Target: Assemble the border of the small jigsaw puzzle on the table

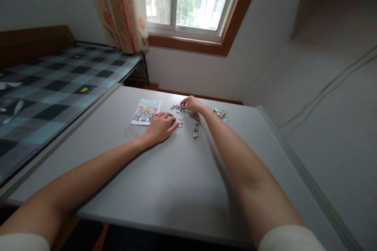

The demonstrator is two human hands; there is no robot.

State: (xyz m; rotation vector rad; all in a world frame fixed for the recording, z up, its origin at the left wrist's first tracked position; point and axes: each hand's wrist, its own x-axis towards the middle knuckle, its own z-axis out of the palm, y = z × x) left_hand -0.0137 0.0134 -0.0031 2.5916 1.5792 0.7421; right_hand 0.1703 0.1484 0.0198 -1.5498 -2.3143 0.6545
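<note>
My right hand [193,104] reaches over the far part of the white table, thumb and fingertips pinched together on a small jigsaw piece at a cluster of pieces [177,107]. Lying flat with its fingers stretched out, my left hand [161,128] rests between the colourful picture card [144,109] and the puzzle pieces. Its fingers cover the card's right lower edge, and its thumb is near a few small pieces [180,125]. A joined strip of pieces [196,131] lies nearer to me. Some pieces are partly hidden under my right hand and wrist.
A pile of loose jigsaw pieces [221,115] lies right of my right forearm. The white table [165,188] adjoins a bed with a checked cover [97,72] on the left. Behind are a curtain [123,11] and a barred window [194,0]; a wall stands at right.
</note>
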